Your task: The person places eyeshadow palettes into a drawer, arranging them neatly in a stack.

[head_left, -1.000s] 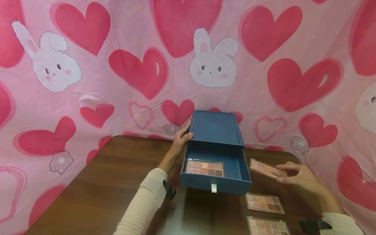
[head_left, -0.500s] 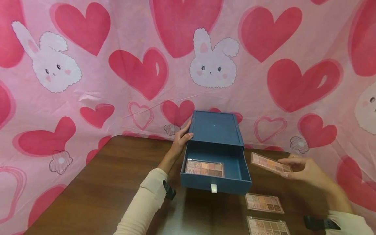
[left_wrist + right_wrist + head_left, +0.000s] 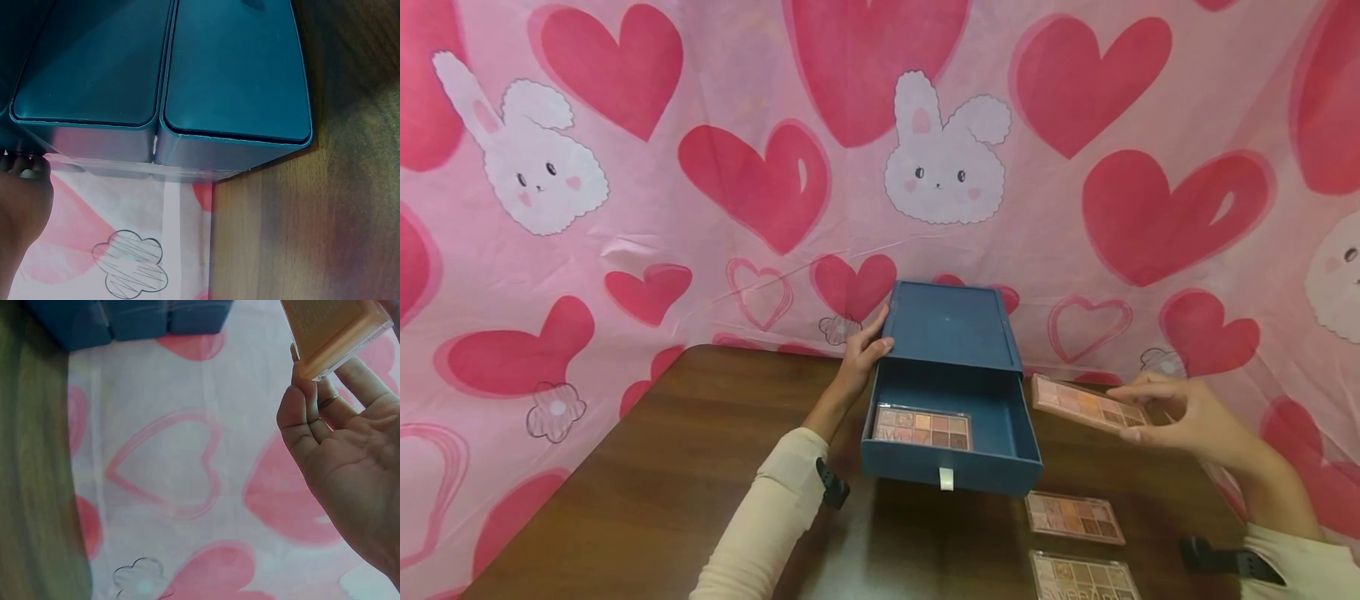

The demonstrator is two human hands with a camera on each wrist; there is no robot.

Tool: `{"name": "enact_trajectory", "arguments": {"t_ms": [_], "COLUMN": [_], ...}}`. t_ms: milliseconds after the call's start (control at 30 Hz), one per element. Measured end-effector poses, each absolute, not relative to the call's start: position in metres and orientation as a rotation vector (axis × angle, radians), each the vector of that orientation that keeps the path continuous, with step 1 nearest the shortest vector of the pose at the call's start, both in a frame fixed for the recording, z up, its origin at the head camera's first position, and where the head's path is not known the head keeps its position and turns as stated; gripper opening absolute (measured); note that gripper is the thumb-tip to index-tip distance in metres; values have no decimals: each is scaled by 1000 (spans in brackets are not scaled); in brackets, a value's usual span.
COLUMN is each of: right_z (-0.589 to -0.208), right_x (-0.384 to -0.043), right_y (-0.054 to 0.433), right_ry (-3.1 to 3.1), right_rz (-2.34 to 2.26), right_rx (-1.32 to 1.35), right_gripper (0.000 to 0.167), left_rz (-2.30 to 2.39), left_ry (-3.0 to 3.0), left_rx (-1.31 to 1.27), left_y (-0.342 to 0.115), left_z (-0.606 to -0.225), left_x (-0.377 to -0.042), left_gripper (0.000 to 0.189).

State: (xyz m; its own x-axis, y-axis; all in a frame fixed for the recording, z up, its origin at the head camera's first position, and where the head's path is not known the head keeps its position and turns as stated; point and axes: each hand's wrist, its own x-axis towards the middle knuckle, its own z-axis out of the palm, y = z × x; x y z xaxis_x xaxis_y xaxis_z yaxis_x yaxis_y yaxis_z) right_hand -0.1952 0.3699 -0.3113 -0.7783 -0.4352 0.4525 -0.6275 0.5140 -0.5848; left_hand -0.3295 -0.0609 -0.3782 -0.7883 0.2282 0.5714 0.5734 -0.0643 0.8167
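Here's the right hand point(image 3: 1187, 421), up over the right side of the desk point(image 3: 715, 458) near its far right corner, and its fingers have a firm pinch on the right end of a slim makeup palette point(image 3: 1086, 404)! That palette hangs clear of the wood, tilted with its left end higher, just beside the right wall of an open drawer point(image 3: 951, 472). The right wrist view catches it from underneath, thin and pale orange, with a see-through edge.

Over to the left hand point(image 3: 861, 354): fingers along the left side of the blue box point(image 3: 951, 325), thumb hooked on its top edge, a steadying hold. The box sits by the desk's far edge, right of the middle, its drawer pulled out toward the near edge, a little white tab point(image 3: 947, 479) on the front.

Inside the drawer, a second palette point(image 3: 922, 427) lies in the front left part. Two more lie flat by the right edge of the desk: a peach-toned palette point(image 3: 1075, 518), and, nearer the near edge, a beige-toned palette point(image 3: 1084, 577), partly cut off from view. Behind it all, a pink backdrop point(image 3: 850, 200) of hearts and white rabbits rises past the far edge.
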Motion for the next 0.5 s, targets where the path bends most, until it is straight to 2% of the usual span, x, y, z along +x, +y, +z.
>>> {"name": "enact_trajectory", "arguments": {"t_ms": [500], "right_z": [-290], "right_x": [-191], "right_y": [326], "right_ry": [-2444], "right_rz": [1055], "right_rx": [976], "right_gripper": [53], "left_rz": [-1927], "left_ry": [-1959], "left_rx": [-869], "left_y": [-61], "left_z": [-378], "left_x": [-329], "left_gripper": [73]}}
